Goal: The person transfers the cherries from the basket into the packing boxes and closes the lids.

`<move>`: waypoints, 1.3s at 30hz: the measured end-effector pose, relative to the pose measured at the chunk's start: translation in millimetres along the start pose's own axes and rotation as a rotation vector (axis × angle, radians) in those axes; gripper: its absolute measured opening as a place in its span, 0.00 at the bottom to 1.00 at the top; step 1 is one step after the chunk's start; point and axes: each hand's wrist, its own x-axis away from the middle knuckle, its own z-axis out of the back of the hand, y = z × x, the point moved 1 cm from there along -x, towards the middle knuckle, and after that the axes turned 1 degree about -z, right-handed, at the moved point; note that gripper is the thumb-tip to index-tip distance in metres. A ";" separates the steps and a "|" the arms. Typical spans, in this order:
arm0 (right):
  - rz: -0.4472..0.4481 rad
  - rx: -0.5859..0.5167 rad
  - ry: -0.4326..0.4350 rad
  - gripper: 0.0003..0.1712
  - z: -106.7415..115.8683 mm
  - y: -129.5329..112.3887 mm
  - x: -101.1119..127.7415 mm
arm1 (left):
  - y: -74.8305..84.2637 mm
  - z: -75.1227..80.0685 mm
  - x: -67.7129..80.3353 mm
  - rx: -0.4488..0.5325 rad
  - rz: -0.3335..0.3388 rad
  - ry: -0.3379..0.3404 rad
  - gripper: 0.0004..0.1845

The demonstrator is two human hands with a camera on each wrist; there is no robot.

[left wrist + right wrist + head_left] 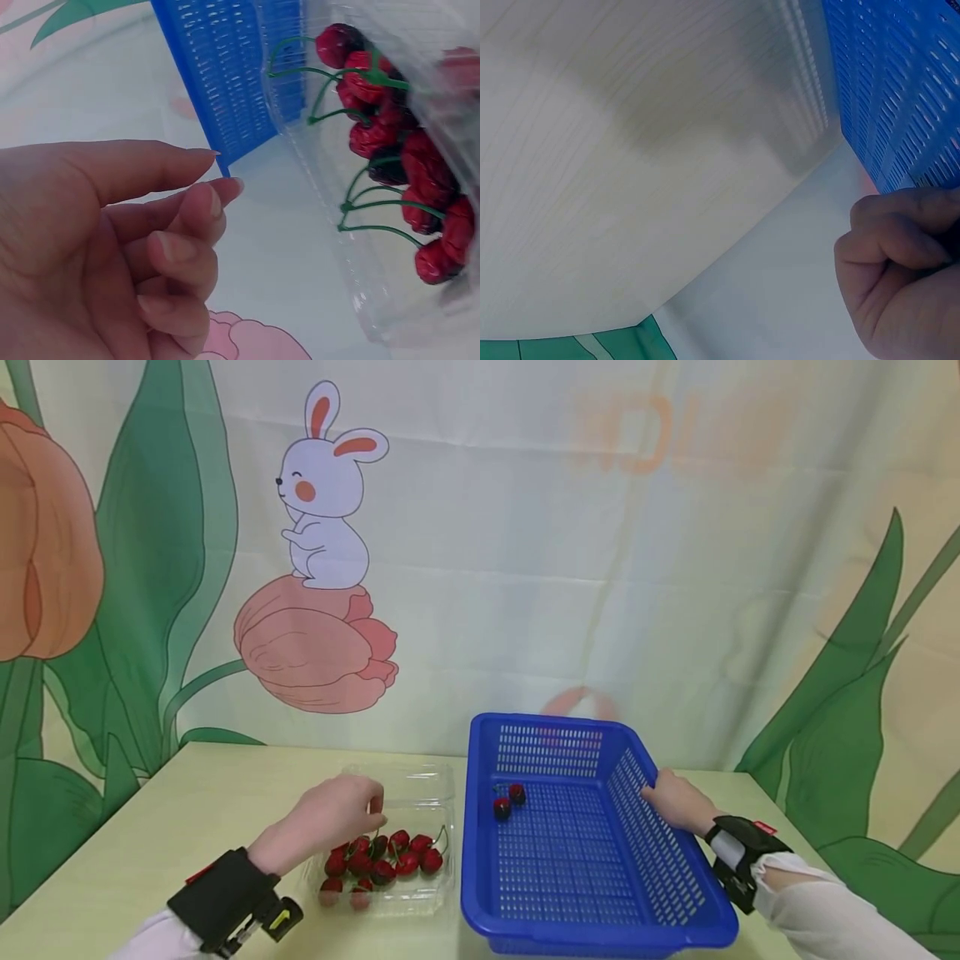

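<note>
A clear plastic container [420, 785] on the table holds several red cherries [382, 856] with green stems. My left hand [375, 814] hovers over its left side, just above the fruit. In the left wrist view the fingers [187, 217] are loosely curled and hold nothing, with the cherries [405, 150] to their right. A blue slotted basket [555, 722] stands right of the container with two cherries [508, 802] inside near the back. My right hand [660, 797] grips the basket's right rim, fingers [900, 225] curled against the blue wall [900, 90].
The pale wooden table [187, 802] ends at a printed cloth backdrop [525, 568] with a rabbit and tulips. The container and basket stand almost touching. A black wrist mount sits on each forearm.
</note>
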 end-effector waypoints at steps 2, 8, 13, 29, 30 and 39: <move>-0.008 -0.010 -0.003 0.16 -0.6 0.9 -0.4 | 4.9 1.7 -4.4 0.004 -0.020 0.017 0.06; -0.008 -0.014 -0.007 0.16 -0.4 2.0 -1.1 | 17.0 5.2 -20.1 0.014 -0.074 0.061 0.05; -0.007 -0.013 -0.002 0.15 1.6 0.1 0.7 | 29.6 9.8 -31.6 0.026 -0.108 0.075 0.05; -0.018 -0.015 -0.003 0.19 5.4 0.7 2.4 | 72.1 29.7 -78.2 0.112 -0.177 0.063 0.07; -0.017 -0.017 -0.004 0.19 5.2 1.0 2.7 | 75.4 31.1 -81.4 0.111 -0.184 0.072 0.07; 0.000 0.040 0.015 0.22 2.3 0.0 2.4 | 97.6 34.1 -103.1 0.119 -0.279 0.190 0.06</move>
